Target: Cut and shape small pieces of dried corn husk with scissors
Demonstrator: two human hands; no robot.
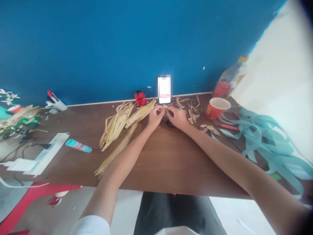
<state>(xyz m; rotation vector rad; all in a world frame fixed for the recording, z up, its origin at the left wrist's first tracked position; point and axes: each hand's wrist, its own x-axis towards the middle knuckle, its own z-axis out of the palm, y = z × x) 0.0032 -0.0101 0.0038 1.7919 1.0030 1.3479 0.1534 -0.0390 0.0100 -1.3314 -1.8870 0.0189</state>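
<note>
Two-handed fingertip work above a table [156,166]. The left hand [156,117] and the right hand [178,117] meet tip to tip, thumbs and forefingers drawn together in what appears to be a shared pinch on a small pale piece [165,106] — its shape and material are too small to tell. The piece lies between the two hands, at the fingertips. A dark object [169,123], partly covered, lies just under the right hand. Left of the hands lie dry husks [116,125], one reaching almost to the left fingers; torn scraps [192,114] lie just right of the right hand. Directly beyond the hands stands a lit phone [164,93], with a red spool [140,98] to its left. Farther right of the right hand are a cup [212,112] and a heap of ribbon [259,133]. The step in hand seems to be fine shaping or joining of the piece; the next move, as judged here, calls for a light, steady pinch — one hand bracing while the other adjusts.
</note>
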